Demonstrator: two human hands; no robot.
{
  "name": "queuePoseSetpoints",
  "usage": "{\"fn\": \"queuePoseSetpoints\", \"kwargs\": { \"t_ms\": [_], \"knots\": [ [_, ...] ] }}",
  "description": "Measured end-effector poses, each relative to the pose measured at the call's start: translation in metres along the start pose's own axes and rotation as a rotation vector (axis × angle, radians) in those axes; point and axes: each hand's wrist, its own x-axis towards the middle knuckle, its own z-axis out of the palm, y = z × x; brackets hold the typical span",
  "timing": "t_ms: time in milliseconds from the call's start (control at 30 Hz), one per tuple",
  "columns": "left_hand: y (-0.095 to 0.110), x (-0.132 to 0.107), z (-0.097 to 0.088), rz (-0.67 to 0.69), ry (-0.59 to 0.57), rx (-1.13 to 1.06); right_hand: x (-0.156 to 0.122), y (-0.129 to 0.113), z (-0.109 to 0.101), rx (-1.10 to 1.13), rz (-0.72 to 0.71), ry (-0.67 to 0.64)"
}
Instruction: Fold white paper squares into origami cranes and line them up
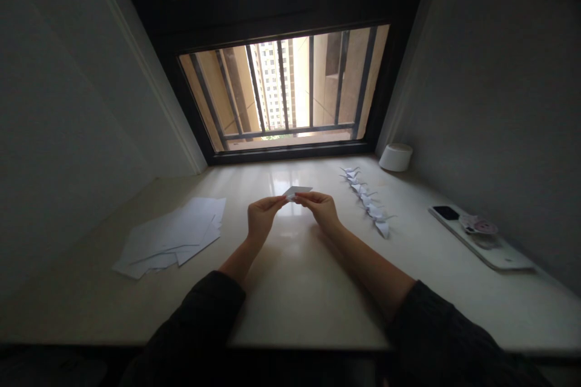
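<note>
A small piece of folded white paper (298, 190) is held up above the middle of the white sill. My left hand (263, 215) pinches its near left edge between thumb and fingers. On the other side my right hand (323, 209) grips it the same way, the fingertips of both hands almost meeting. The paper's far part sticks out flat beyond the fingers; its near edge is partly hidden by them. To the right of my hands, a row of several folded white paper cranes (363, 193) runs away toward the window.
Loose white paper sheets (167, 236) lie overlapping on the left of the sill (281, 308). A phone (508, 259) with a round pinkish grip (479, 225) lies at the right. Near the window (290, 154), a white round container (396, 158) stands against the right wall.
</note>
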Motion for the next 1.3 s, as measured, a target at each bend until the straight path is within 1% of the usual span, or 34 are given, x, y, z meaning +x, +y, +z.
{"fn": "queuePoseSetpoints", "kwargs": {
  "t_ms": [167,400,500,700,900,1100,1300],
  "knots": [
    [-0.005,0.001,0.001,-0.029,0.018,0.013,0.002,0.005,-0.001,0.000,0.013,0.027],
    [-0.005,0.000,0.004,-0.062,0.020,-0.055,0.003,0.006,0.000,0.074,-0.008,0.034],
    [-0.004,-0.001,0.005,-0.074,0.016,-0.076,0.002,0.005,0.001,0.062,-0.022,0.048],
    [-0.005,-0.003,0.006,-0.061,0.003,-0.109,0.002,0.003,0.000,0.055,-0.043,0.036],
    [0.000,-0.005,0.007,-0.023,-0.050,-0.107,0.004,0.004,-0.003,0.048,-0.068,0.032],
    [-0.004,-0.005,0.009,-0.117,-0.008,-0.162,0.003,0.007,-0.003,0.035,-0.083,0.004],
    [-0.003,-0.005,0.010,-0.200,0.038,-0.222,0.001,0.002,0.000,0.074,-0.035,0.007]
  ]
}}
